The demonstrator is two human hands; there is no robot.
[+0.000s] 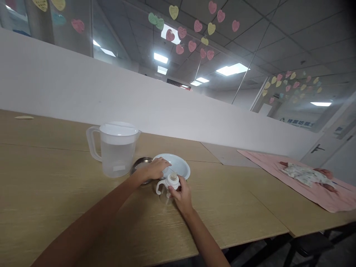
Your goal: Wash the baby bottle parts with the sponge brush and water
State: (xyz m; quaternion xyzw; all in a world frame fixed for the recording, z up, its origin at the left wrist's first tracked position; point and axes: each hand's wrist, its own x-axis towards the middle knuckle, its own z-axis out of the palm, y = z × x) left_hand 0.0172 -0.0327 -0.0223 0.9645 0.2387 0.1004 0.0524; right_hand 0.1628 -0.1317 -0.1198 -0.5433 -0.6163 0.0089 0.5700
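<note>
A clear baby bottle (166,196) with a white collar, white side handles and a pale teat on top stands on the table. My right hand (183,194) is closed around its right side near the collar, thumb in front. My left hand (157,168) reaches over the near left rim of a white bowl (183,168), fingers apart and fingertips inside it. What those fingertips touch is hard to make out. A shiny metal bowl (136,165) sits just left of the white one, partly behind my left forearm.
A translucent lidded pitcher (118,155) with a handle stands left of the bowls on the wooden table (69,193). Far right, a baby doll (303,174) in printed clothes lies on a pink cloth (264,163). A low white wall (167,107) runs behind the table.
</note>
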